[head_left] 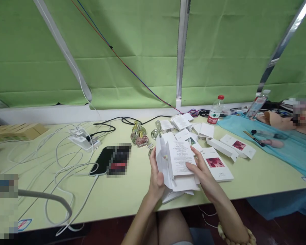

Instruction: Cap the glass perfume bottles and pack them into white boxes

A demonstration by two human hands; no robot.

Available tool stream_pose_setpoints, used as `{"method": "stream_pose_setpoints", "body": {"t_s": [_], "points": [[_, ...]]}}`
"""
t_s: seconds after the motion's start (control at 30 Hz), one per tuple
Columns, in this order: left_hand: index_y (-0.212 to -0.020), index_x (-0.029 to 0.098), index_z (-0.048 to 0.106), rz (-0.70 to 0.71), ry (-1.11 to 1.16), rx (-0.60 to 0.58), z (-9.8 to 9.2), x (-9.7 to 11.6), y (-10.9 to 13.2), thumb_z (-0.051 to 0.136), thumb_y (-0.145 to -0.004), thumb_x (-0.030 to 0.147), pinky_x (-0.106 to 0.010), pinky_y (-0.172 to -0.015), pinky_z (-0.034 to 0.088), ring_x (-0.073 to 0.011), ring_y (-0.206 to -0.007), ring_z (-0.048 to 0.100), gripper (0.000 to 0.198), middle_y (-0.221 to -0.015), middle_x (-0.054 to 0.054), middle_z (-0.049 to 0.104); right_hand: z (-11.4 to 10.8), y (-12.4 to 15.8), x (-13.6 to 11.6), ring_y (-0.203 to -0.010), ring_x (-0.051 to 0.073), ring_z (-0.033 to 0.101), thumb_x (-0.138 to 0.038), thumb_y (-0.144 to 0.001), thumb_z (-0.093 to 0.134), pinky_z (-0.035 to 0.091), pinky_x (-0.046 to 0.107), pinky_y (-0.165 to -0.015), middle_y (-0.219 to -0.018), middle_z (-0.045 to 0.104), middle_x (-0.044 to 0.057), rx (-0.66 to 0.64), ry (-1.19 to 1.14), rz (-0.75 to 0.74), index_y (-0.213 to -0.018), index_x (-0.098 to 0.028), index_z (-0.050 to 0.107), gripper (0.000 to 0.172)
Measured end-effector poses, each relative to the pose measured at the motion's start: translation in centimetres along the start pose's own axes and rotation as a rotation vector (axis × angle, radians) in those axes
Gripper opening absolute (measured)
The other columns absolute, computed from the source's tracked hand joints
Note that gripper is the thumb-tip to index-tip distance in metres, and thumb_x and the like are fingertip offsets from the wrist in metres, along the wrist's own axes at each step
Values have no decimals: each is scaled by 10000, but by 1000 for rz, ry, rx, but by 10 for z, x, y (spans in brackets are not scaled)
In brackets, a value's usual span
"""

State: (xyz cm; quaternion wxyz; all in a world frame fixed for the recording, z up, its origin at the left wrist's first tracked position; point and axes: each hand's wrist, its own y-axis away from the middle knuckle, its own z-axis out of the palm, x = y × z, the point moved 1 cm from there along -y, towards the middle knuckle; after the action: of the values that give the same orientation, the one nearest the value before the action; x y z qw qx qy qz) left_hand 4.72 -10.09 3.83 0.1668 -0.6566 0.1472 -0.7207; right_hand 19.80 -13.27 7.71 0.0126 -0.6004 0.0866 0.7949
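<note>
Between my two hands is a white paper carton (182,158) with small printed text on the side facing me and its flaps spread. My left hand (156,173) grips its left side, thumb toward me. On the right side, my right hand (200,166) has its fingers closed on the carton. Other white cartons (182,121) lie heaped just behind it. One carton with a red flower picture (217,164) rests right of my right hand. Several glass perfume bottles (139,136) with gold tops stand behind and left of my left hand.
A phone (102,160) and tangled white cables (66,170) cover the left, near a power strip (84,137). At the back right stands a red-capped water bottle (215,110). A blue cloth (244,126) carries brushes (270,142). The table's front edge runs below my hands.
</note>
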Motion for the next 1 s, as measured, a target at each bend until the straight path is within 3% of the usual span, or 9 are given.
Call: {"method": "stream_pose_setpoints", "body": {"t_s": [0.2, 0.33, 0.4, 0.5, 0.63, 0.7, 0.8, 0.9, 1.0], "points": [[-1359, 235, 256, 290, -152, 134, -10, -1, -10, 662, -522, 725, -489, -991, 408, -356, -1271, 393, 1051, -1344, -163, 373, -25, -8, -4, -1191, 279, 520, -474, -690, 687, 494, 420, -914, -1376, 481, 59, 170, 91, -78, -1380, -361, 329, 785], [-1381, 312, 171, 282, -245, 180, -25, 3, -11, 798, -508, 490, -472, -982, 424, -315, -1281, 381, 1090, -1352, -131, 334, -63, -30, -21, -1077, 269, 597, -433, -624, 732, 544, 382, -826, -1317, 532, 87, 421, 58, -207, -1398, -314, 278, 905], [-1396, 328, 138, 307, -345, 147, -30, 2, -5, 820, -508, 386, -491, -1006, 400, -315, -1306, 348, 1121, -1367, -128, 311, -82, -49, -31, -1067, 259, 600, -415, -621, 716, 534, 368, -842, -1249, 585, 85, 462, 119, -286, -1300, -262, 421, 756], [-1416, 308, 162, 355, -562, -55, -36, -4, 11, 795, -568, 326, -557, -1017, 366, -340, -1310, 339, 1058, -1374, -151, 315, -106, -82, -52, -1025, 275, 609, -408, -661, 639, 502, 404, -875, -1122, 648, 107, 529, 385, -361, -1080, -187, 575, 478], [-1384, 268, 320, 191, -729, -197, -42, -13, 28, 701, -670, 328, -586, -1005, 365, -371, -1335, 300, 811, -1416, -164, 292, -121, -124, -85, -1013, 348, 592, -376, -686, 624, 459, 501, -860, -1130, 620, 162, 629, 1093, -381, -1286, -152, 433, 669], [-1381, 271, 352, 152, -778, -267, -44, -15, 31, 670, -691, 330, -561, -1010, 378, -360, -1342, 299, 762, -1438, -151, 278, -117, -142, -94, -1010, 377, 588, -349, -719, 613, 446, 512, -847, -1115, 610, 194, 570, 1350, -280, -1344, -123, 370, 708], [-1382, 293, 382, 226, -880, -387, -44, -18, 30, 672, -690, 370, -540, -1010, 389, -364, -1339, 312, 754, -1457, -138, 297, -89, -167, -96, -1124, 375, 516, -304, -764, 583, 407, 466, -912, -1223, 515, 241, 453, 1580, -355, -1340, -77, 380, 651], [-1359, 303, 435, 343, -934, -448, -47, -29, 30, 686, -674, 494, -492, -976, 431, -368, -1303, 379, 754, -1432, -138, 380, -40, -195, -83, -1164, 315, 493, -413, -758, 609, 392, 399, -952, -1272, 471, 208, 175, 1565, -458, -1373, -122, 344, 731], [-1326, 327, 480, 380, -984, -403, -50, -46, 30, 684, -644, 598, -472, -972, 431, -367, -1274, 427, 762, -1389, -133, 458, 4, -236, -67, -1241, 368, 418, -520, -632, 708, 365, 461, -975, -1356, 386, 241, 77, 1545, -313, -1433, -143, 227, 1007]]}}
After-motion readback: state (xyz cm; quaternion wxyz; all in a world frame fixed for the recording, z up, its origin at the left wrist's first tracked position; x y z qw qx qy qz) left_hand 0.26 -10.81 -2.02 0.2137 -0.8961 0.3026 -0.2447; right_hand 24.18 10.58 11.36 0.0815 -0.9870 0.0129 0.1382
